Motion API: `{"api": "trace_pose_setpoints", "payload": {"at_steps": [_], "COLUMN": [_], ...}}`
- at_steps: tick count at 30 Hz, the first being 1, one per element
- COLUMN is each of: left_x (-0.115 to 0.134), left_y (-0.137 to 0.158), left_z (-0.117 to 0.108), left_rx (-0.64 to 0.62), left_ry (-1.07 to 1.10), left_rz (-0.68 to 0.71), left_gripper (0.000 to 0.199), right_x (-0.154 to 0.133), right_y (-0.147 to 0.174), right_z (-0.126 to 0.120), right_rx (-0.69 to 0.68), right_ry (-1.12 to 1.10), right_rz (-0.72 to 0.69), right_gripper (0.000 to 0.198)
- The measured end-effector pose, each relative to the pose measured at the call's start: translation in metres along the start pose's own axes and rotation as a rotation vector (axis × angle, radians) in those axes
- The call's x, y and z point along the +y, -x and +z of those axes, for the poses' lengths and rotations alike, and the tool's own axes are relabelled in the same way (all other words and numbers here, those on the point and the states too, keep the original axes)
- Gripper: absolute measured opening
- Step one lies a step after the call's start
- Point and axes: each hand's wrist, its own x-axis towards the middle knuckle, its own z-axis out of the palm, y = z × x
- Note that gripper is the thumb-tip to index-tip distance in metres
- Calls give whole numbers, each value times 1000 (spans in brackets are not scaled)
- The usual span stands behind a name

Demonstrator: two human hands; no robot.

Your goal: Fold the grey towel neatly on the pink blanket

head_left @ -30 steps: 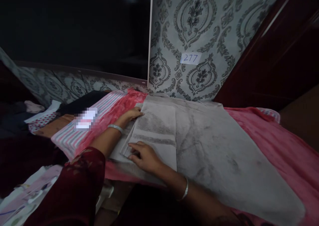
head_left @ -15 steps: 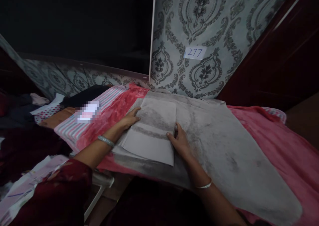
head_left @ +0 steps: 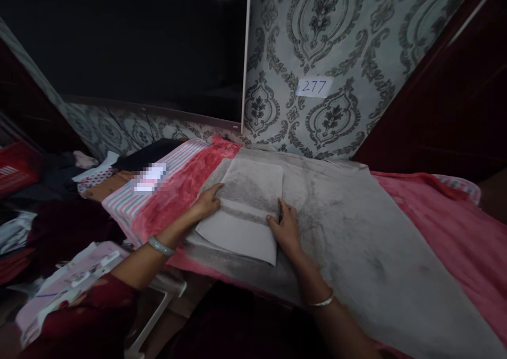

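A folded pale grey cloth point(head_left: 237, 235) with darker smudged bands lies in front of me. It rests over a larger, stained grey cloth point(head_left: 348, 237) spread across a red plush blanket point(head_left: 166, 195). At the folded cloth's left edge, my left hand point(head_left: 206, 203) holds it with thumb and forefinger toward its top side. My right hand point(head_left: 287, 227) grips the opposite edge, thumb on top and the other fingers along the side. The lower front corner of the fold lifts a little. Fingertips under the edges are hidden.
Striped fabric point(head_left: 122, 200) lies under the blanket's left side, with a blurred-out object point(head_left: 150, 178) on it. A large dark screen point(head_left: 158, 47) and patterned wall point(head_left: 273, 84) with a "277" label point(head_left: 315, 87) stand behind. Clothes pile point(head_left: 59, 227) at left; a white metal leg point(head_left: 154, 317) shows below.
The view has shifted slightly left, so more of the clothes at left shows. Both hands keep nearly the same places on the folded cloth.
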Motion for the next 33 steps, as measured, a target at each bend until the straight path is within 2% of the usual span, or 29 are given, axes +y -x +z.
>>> {"api": "trace_pose_setpoints", "payload": {"at_steps": [6, 11, 14, 17, 21, 28, 30, 33], "left_x": [-4, 1, 7, 11, 9, 7, 16, 31], "left_y": [-1, 4, 9, 13, 14, 16, 27, 48], "left_z": [-4, -10, -8, -6, -7, -16, -16, -9], "left_rx": [-72, -113, -89, -117, -113, -119, -71, 95], "left_ry": [11, -112, -196, -253, -232, -50, -130, -375], "left_rz": [-51, -29, -40, -77, -51, -5, 6, 107], "left_gripper": [80, 80, 80, 81, 82, 85, 88, 81], "right_x": [4, -11, -40, -66, -73, -80, -86, -87], "right_y": [4, -15, -35, -44, -38, -31, -28, -27], "right_z": [-1, -14, -16, -7, 10, 17, 20, 22], "right_rx": [23, -6, -109, -291, -537, -624, -669, -730], "right_ry": [28, 219, 381, 502, 518, 486, 442, 371], "right_rz": [-67, -182, -209, -278, -438, -418, -489, -617], "right_gripper": [64, 65, 65, 67, 64, 65, 63, 58]}}
